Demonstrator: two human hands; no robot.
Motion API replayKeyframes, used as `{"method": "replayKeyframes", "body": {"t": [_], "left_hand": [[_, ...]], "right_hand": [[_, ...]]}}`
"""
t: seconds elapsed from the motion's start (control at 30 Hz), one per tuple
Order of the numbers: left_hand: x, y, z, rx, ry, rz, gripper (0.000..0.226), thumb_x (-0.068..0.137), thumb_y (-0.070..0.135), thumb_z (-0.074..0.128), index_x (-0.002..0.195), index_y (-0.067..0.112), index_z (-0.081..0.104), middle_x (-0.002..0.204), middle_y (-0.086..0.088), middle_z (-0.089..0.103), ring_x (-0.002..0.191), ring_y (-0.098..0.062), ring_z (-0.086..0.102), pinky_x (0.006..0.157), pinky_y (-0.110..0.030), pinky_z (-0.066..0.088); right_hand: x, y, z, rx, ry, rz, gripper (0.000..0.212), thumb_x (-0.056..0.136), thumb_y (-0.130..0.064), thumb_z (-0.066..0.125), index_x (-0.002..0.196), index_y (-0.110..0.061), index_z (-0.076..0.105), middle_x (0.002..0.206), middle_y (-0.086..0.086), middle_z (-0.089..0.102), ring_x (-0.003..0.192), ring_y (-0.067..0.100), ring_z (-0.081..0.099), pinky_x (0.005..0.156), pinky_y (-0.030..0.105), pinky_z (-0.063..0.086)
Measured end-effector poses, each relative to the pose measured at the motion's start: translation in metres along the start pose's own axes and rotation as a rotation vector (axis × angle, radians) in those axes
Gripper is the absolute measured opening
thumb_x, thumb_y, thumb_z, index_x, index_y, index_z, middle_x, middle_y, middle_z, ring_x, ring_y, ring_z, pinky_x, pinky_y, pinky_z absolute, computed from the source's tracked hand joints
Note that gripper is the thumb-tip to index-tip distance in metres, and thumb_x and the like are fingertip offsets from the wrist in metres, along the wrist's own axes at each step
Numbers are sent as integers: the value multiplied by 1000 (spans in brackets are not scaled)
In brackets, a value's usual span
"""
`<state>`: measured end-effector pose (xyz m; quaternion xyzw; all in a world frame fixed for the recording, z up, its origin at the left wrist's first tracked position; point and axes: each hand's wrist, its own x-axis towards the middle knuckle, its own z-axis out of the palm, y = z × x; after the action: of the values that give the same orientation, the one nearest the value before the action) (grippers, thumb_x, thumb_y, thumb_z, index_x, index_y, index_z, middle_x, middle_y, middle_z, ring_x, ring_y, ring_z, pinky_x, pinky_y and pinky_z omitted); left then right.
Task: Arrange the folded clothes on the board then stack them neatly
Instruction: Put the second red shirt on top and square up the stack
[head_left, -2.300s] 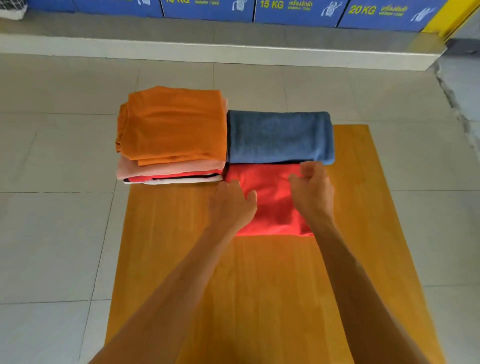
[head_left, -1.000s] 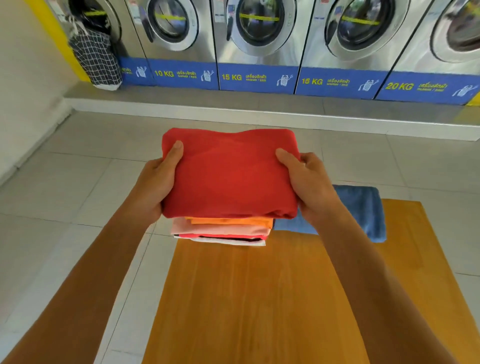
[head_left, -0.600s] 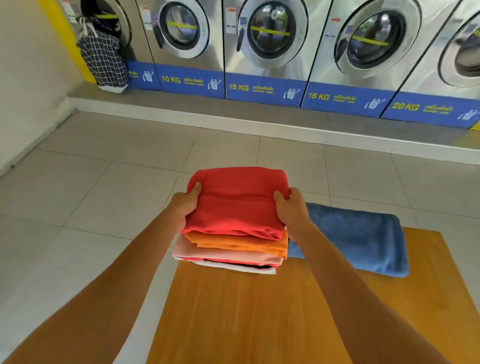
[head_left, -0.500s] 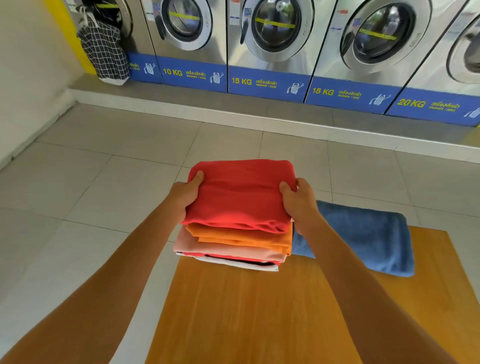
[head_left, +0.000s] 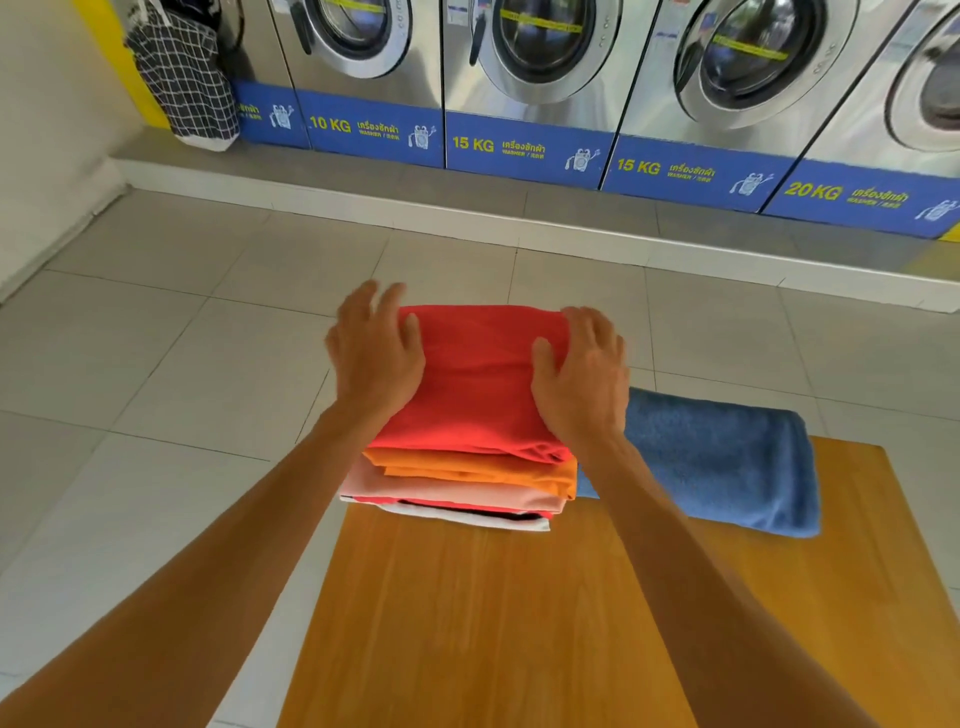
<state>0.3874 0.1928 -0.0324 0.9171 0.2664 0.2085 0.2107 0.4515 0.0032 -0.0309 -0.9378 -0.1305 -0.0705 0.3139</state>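
A folded red garment (head_left: 480, 379) lies on top of a stack of folded clothes (head_left: 467, 486) at the far left corner of the wooden board (head_left: 519, 623). Under it are orange, pink, red and white layers. My left hand (head_left: 376, 353) rests flat on the red garment's left side, fingers spread. On its right side my right hand (head_left: 584, 374) lies flat, fingers apart. A folded blue towel (head_left: 722, 457) sits on the board just right of the stack.
A row of washing machines (head_left: 530, 62) on a raised step (head_left: 467, 208) lines the far wall. A checked laundry bag (head_left: 182, 78) hangs at the far left. Grey tiled floor (head_left: 156, 364) surrounds the board.
The red garment was lifted from the board and set on the stack. Both hands have let go of its sides and now lie flat on top.
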Motion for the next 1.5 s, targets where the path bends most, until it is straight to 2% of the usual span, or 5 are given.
{"method": "replayKeyframes", "body": {"t": [0.23, 0.4, 1.03, 1.3, 1.5], "left_hand": [[-5, 12, 37, 101, -424, 175, 53, 100, 54, 16, 151, 41, 22, 163, -4, 10, 151, -22, 3, 118, -56, 3], [0, 21, 32, 155, -499, 108, 56, 100, 54, 11, 153, 38, 15, 164, -7, 0, 151, -26, -7, 115, -60, -5], [-5, 22, 37, 186, -504, 55, 58, 100, 54, 9, 154, 34, 10, 164, -5, 0, 151, -24, -7, 115, -61, -5], [-16, 37, 30, 239, -418, 125, 64, 99, 56, 16, 155, 28, 4, 163, -11, -7, 150, -28, -11, 114, -64, -7], [-74, 54, 30, 234, -371, 416, 69, 94, 63, 15, 155, 30, 12, 163, -8, -12, 149, -26, -15, 114, -60, -11]], "right_hand": [[-13, 12, 10, -251, -395, -135, 54, 107, -42, 23, 158, -26, 26, 168, -6, 18, 156, 19, 10, 123, 56, 10], [-46, 36, -36, 81, -144, 90, 39, 95, -47, 55, 127, -24, 60, 123, -2, 63, 116, 20, 57, 93, 42, 51], [-94, 30, -10, 62, 57, 124, 28, 85, -7, 52, 107, -24, 57, 89, -1, 55, 53, 18, 52, 40, 24, 37], [-98, 23, -3, 137, 28, 260, 23, 86, -20, 63, 106, -27, 54, 91, -4, 58, 61, 12, 53, 44, 21, 31], [-77, 43, -47, 417, -235, 294, 13, 88, -25, 64, 101, -23, 63, 89, -11, 70, 80, 9, 68, 70, 33, 59]]}}
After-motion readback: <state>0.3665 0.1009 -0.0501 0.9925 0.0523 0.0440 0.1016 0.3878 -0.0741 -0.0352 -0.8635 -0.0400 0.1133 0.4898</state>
